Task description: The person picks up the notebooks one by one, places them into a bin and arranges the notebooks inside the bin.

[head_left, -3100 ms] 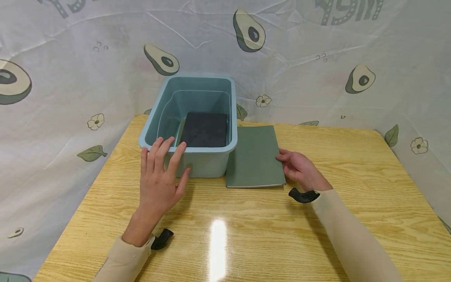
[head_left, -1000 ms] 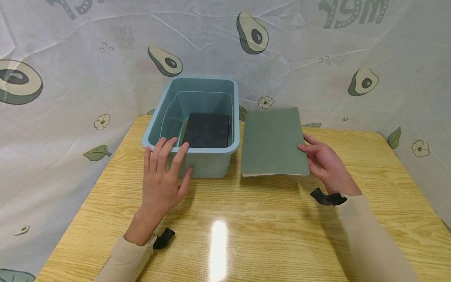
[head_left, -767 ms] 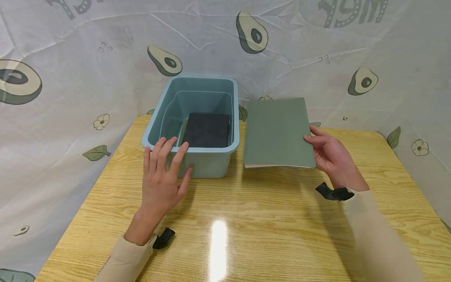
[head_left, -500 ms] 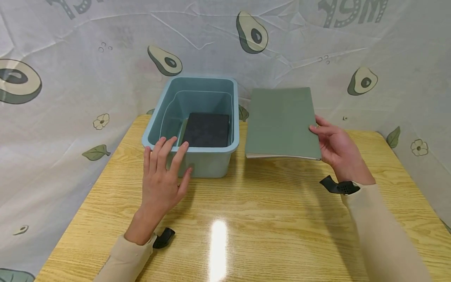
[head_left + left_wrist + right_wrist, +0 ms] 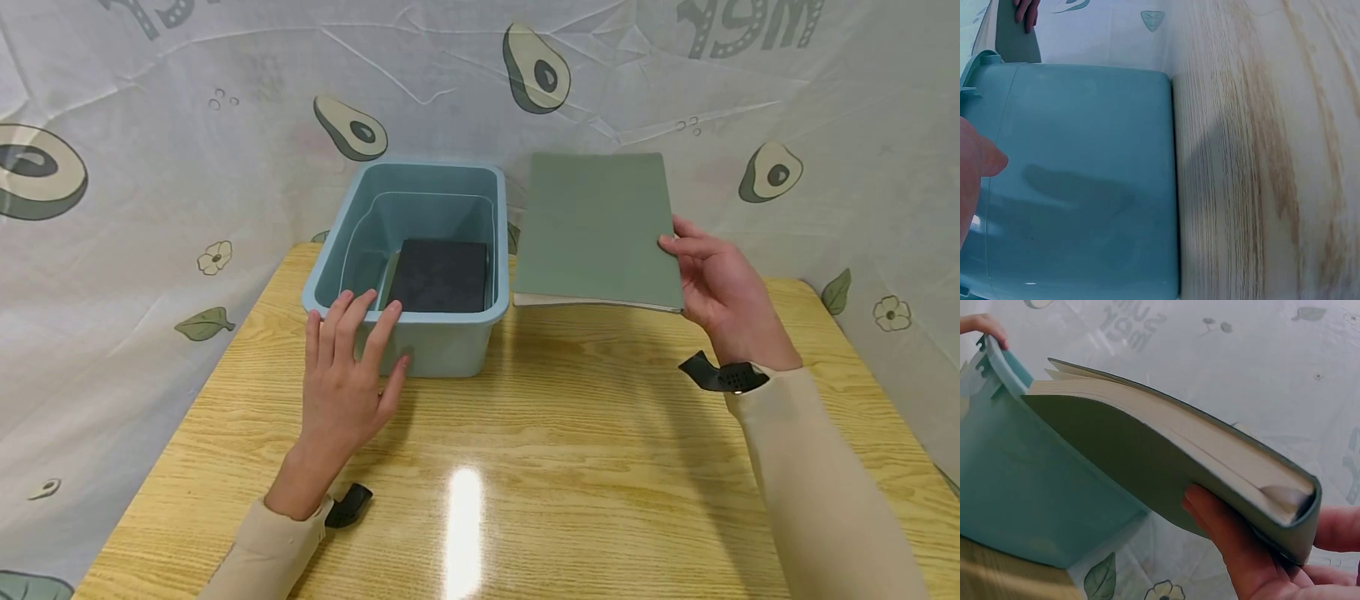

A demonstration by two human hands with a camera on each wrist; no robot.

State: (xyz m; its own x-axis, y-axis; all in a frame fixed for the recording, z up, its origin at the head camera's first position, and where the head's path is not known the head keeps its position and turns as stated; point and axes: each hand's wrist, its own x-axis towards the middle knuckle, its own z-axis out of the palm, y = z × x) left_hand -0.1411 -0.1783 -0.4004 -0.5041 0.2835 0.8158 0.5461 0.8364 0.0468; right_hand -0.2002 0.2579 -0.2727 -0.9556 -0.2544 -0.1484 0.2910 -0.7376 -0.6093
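Observation:
My right hand (image 5: 723, 287) holds a green softcover book (image 5: 600, 229) by its spine edge, thumb on the front cover and fingers underneath. The book is raised above the table, to the right of the blue plastic bin (image 5: 501, 250). In the right wrist view the cream pages of the book (image 5: 1166, 431) show between its covers, slightly fanned at the far end. My left hand (image 5: 341, 387) rests on the near rim of the bin, its fingers spread and fairly straight. A black book (image 5: 442, 275) lies in the bin, with a green edge (image 5: 390, 279) showing beside it.
The wooden table (image 5: 570, 483) carries the bin near its back left. Behind it hangs a pale cloth (image 5: 442, 67) printed with avocados and leaves. A black wrist strap (image 5: 723, 375) sits on the right arm, another strap (image 5: 348, 506) on the left.
My right hand has lifted the green book from the table beside the bin, moving it right and then higher. The left hand has stayed on the bin's rim.

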